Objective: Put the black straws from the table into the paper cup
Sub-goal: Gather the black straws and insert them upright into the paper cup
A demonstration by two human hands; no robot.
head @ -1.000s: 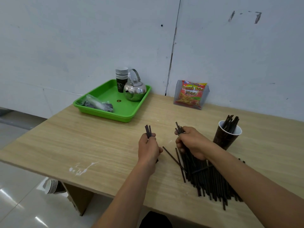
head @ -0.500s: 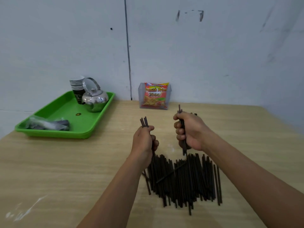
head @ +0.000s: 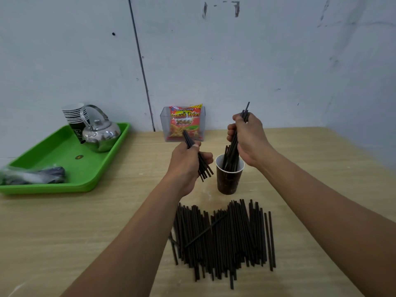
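Now the right grip clasps black straws, their lower ends inside the paper cup; the left grip holds a smaller bunch just beside its rim. A loose pile lies on the counter.

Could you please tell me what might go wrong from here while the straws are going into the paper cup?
1. The right hand holds a tilted bundle with its lower ends inside the paper cup; pushing sideways could tip the cup.
2. The left hand grips a second bundle close beside the cup's rim and might knock it.
3. The pile on the table is large; it may not all fit.
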